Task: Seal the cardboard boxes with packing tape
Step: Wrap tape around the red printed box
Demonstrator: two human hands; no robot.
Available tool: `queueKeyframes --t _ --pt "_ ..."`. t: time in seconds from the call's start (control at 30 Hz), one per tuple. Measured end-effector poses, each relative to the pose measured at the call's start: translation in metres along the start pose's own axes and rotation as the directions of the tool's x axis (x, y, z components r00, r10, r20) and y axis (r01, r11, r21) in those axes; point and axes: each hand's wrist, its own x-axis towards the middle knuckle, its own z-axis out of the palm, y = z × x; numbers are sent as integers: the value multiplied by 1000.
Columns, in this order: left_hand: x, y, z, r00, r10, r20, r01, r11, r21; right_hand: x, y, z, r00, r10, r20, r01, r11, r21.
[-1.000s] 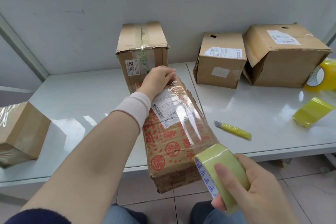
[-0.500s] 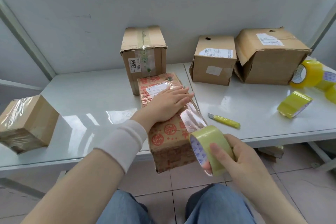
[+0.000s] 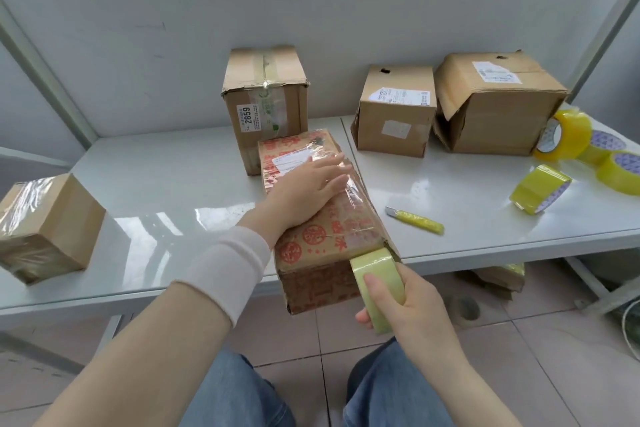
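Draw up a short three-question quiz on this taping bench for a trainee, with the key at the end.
1. True or false: the left grip rests flat on top of the red-printed box.
2. What does the right grip hold? A) a marker pen B) a roll of tape C) a pair of scissors
3. Fill in: the yellow utility knife lies on the table to the ____ of the red-printed box.
Key: 1 true; 2 B; 3 right.
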Motion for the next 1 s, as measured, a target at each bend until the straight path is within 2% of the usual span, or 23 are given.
queueKeyframes --t 0.03,0.1,0.13,0.17,0.23,0.3,0.4,0.53,0.6,0.7,0.87,0.93,1.0 --pt "-18 -1 1 993 13 -115 -19 998 -53 0 2 0 1000 -8 -1 8 1000 7" --pt "-68 -7 14 922 57 -382 -104 989 -104 0 4 -2 1000 -21 3 20 1000 21" --pt "-94 -13 27 887 53 -459 -127 983 -132 1 5 -3 999 -30 10 30 999 24" --pt "-116 -18 40 879 13 -477 -116 976 -186 2 6 -3 999 -41 17 41 999 24" --pt "-140 -22 62 903 -117 -414 -59 919 -389 3 6 -1 997 -60 45 59 998 12" --pt "-136 -21 70 885 -140 -444 -126 846 -518 4 3 0 994 -84 66 83 997 4" --pt "-118 -13 65 829 -192 -526 -155 823 -546 10 -10 -4 990 -134 38 135 991 -23" --pt "-111 6 33 789 -327 -520 -103 765 -636 19 -54 -11 973 -222 63 227 971 -79" --pt "-106 17 3 786 -340 -517 -87 766 -637 25 -89 -18 967 -241 83 246 967 -67" --pt "-94 27 -44 806 -351 -477 -40 771 -636 41 -144 -30 971 -187 149 180 982 59" --pt "-60 24 -87 814 -490 -313 177 721 -670 81 -206 -32 945 -129 302 48 964 261" --pt "-42 18 -95 797 -515 -315 268 770 -579 97 -214 -27 941 -125 313 34 959 282" --pt "-25 15 -101 768 -515 -382 307 818 -486 113 -218 -23 945 -130 301 38 956 292"
